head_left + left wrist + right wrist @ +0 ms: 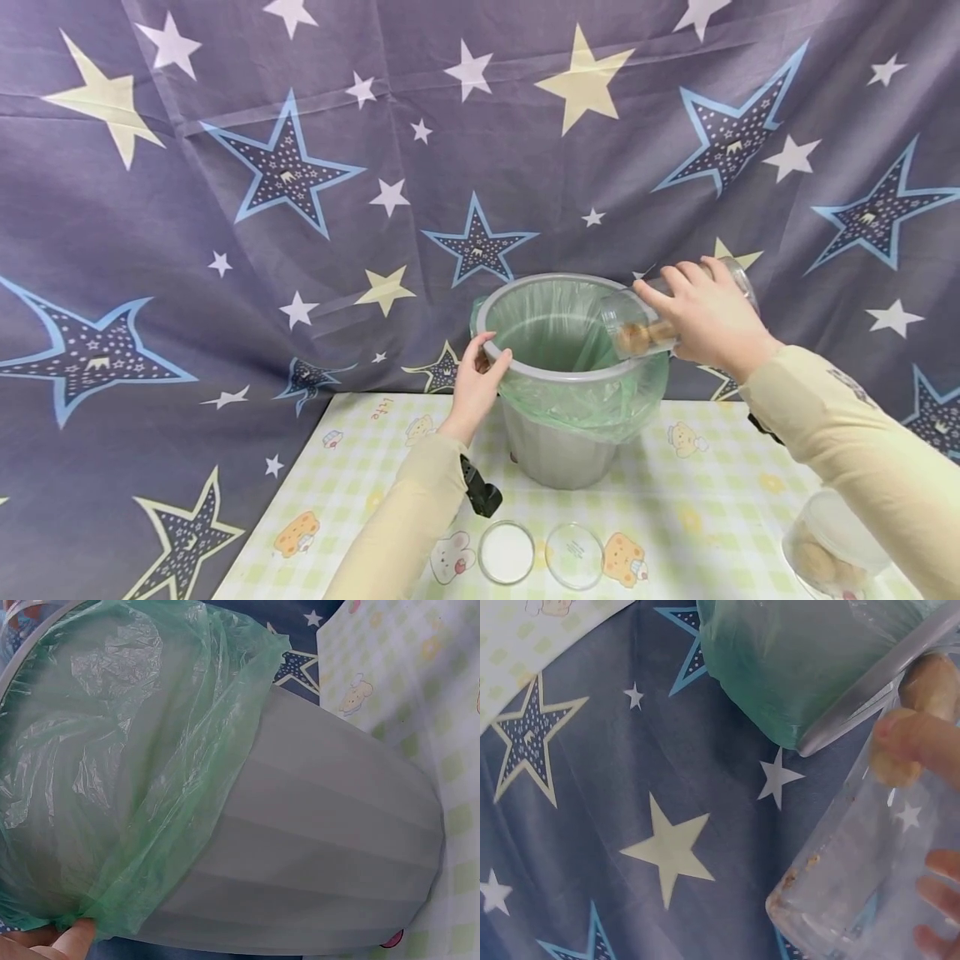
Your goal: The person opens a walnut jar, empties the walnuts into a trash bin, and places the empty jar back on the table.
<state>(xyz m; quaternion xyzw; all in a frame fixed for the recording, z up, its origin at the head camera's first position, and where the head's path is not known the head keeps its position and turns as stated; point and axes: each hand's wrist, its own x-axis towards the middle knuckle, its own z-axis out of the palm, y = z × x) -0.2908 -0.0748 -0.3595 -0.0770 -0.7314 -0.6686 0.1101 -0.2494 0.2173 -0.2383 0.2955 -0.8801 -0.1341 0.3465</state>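
Observation:
A grey trash can (558, 446) lined with a green plastic bag (585, 408) stands upright on the table. My left hand (477, 385) grips its rim at the left; in the left wrist view, fingers (73, 941) pinch the bag's edge. My right hand (708, 312) holds a clear jar (832, 877), tipped with its mouth over the right side of the can. Several round brown pieces, like cookies (637, 337), lie inside near the jar's mouth. Crumbs cling close to the jar's base in the right wrist view.
Two round lids (507, 552) lie side by side on the checked tablecloth (360, 475) in front of the can. A second clear jar (828, 542) with a whitish lid and brown pieces stands at the lower right, partly behind my right sleeve. A starry curtain (300, 250) hangs behind.

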